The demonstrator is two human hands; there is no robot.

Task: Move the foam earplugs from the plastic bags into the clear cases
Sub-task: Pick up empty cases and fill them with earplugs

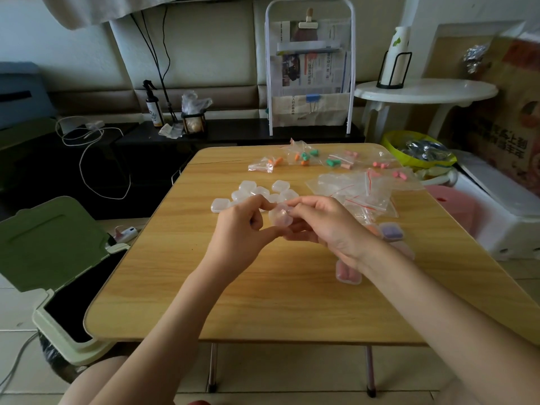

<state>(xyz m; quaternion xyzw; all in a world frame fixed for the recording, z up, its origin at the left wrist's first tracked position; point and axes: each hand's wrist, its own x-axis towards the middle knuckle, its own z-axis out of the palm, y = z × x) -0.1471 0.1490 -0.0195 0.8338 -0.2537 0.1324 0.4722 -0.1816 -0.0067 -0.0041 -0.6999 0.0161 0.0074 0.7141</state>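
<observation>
Holding one small clear case [280, 215] between them above the middle of the wooden table [181, 282], both hands worked together: the left hand [242, 229] pinched the case's left edge with curled thumb and forefinger, and the right hand [327, 226] gripped its right side, fingertips bent over the top. Judged purpose: one hand steadied the case while the other worked the lid; whether the lid was open or shut could not be told, nor whether earplugs were inside, though a faint pink tint showed through the plastic. Empty cases [254, 194] lay clustered just beyond the hands, near enough to take the next one without stretching. Filled cases sat apart on the near right, partly hidden by the right forearm: a purple-filled case [391, 232] and a pink-filled case [347, 273], likely kept separate from the blanks to avoid mixing. Emptied flat bags [359, 188] were piled right of centre, between the stock and the finished cases. Unopened bags of earplugs [304, 156], orange, green and pink, were strung along the far edge, well apart from the hands. Judged progress: a few cases done, several bags left. An open green bin [58, 258] stood at the table's left.
</observation>
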